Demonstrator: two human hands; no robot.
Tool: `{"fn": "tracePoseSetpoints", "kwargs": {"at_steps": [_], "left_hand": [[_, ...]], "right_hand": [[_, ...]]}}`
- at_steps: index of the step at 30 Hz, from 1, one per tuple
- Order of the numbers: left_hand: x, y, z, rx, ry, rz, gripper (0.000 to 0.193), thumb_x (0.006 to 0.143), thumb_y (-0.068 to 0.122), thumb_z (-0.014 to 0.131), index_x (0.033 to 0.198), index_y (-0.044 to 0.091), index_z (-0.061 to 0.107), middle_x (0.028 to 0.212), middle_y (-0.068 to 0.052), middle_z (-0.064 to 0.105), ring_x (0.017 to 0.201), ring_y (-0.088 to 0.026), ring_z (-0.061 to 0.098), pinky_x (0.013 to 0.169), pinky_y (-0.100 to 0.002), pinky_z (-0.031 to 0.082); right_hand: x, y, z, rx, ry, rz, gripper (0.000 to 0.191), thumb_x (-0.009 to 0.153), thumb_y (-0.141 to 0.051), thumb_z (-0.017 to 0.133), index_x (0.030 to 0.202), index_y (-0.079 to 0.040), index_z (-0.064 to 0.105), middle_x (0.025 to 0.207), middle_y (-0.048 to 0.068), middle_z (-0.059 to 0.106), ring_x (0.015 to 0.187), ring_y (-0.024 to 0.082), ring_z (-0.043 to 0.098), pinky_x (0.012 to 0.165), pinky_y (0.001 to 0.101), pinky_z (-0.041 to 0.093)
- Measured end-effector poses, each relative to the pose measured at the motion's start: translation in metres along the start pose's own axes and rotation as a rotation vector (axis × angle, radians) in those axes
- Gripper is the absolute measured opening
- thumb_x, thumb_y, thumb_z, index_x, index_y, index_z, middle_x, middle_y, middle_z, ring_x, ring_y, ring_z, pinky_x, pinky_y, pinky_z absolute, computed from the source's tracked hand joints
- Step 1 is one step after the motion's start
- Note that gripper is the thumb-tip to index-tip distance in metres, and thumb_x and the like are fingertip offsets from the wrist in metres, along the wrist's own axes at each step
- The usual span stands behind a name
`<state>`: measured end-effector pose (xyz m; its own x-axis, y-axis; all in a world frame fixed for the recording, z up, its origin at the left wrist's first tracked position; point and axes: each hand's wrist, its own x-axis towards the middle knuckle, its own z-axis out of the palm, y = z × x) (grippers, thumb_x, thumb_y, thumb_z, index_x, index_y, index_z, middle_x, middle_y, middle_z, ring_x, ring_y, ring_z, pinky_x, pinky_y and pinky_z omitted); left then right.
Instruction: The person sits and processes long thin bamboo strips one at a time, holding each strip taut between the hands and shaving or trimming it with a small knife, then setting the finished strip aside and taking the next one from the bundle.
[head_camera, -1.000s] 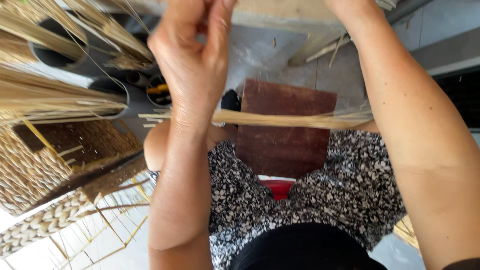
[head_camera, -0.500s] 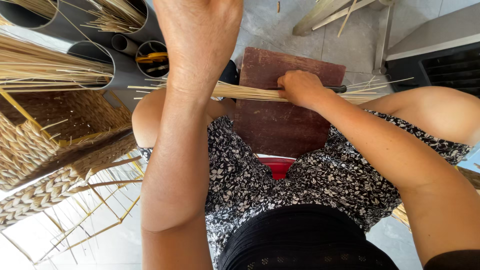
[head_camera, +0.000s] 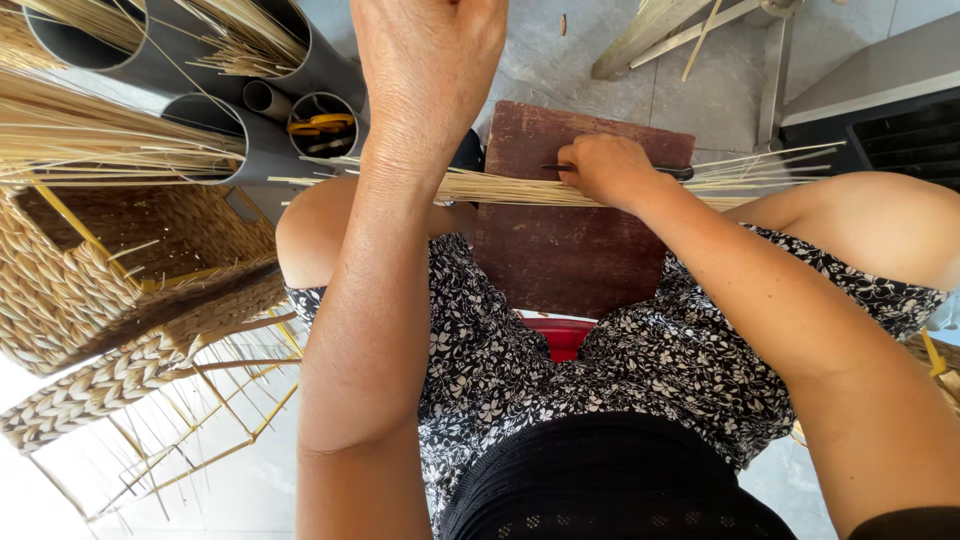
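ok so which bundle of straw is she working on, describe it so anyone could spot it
Find the dark reddish wooden board between the person's knees. The bundle of straw stalks lies across its upper part, pinned under the right hand. Unlike the straw standing in the grey pipes, it lies flat and crosswise.

Grey tubes (head_camera: 250, 140) of reeds, yellow scissors (head_camera: 318, 124), woven basket (head_camera: 90, 290), red stool (head_camera: 560, 335)

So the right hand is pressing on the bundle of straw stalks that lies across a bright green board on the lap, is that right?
Not quite: the board is dark reddish-brown, not green, as the head view shows. The rest stands: the right hand presses on the bundle of straw stalks, which lies across that board on the lap.
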<state>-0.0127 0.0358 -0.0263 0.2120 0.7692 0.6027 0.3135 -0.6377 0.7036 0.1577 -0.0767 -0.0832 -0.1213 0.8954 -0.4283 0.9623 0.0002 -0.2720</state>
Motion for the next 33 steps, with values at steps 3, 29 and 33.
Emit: {"fn": "tracePoseSetpoints", "kwargs": {"at_steps": [3,29,33], "left_hand": [[0.001,0.004,-0.002,-0.004,-0.034,-0.047,0.034,0.097,0.012,0.073,0.067,0.002,0.060,0.050,-0.005,0.053,0.042,-0.016,0.051,0.045,-0.033,0.039],[-0.027,0.033,0.058,0.219,-0.506,-0.019,0.015,0.095,0.034,0.066,0.100,0.024,0.075,0.082,-0.011,0.075,0.075,-0.034,0.072,0.065,-0.047,0.058],[-0.012,0.027,0.037,0.155,-0.370,-0.118,0.016,0.097,0.032,0.063,0.108,0.028,0.075,0.086,-0.007,0.076,0.079,-0.033,0.073,0.066,-0.044,0.058]], "right_hand": [[0.000,0.005,-0.005,0.038,-0.077,0.083,0.023,0.096,-0.031,0.066,0.109,-0.014,0.071,0.105,0.014,0.073,0.104,0.037,0.067,0.086,0.0517,0.052],[-0.071,0.058,-0.086,0.308,0.914,-0.331,0.008,0.105,0.001,0.074,0.109,-0.005,0.069,0.103,0.014,0.068,0.093,0.021,0.066,0.073,0.0287,0.055],[-0.082,0.067,-0.083,0.930,0.942,-0.154,0.004,0.115,-0.006,0.068,0.112,-0.003,0.067,0.088,0.003,0.068,0.062,0.003,0.053,0.056,0.0188,0.041]]}}
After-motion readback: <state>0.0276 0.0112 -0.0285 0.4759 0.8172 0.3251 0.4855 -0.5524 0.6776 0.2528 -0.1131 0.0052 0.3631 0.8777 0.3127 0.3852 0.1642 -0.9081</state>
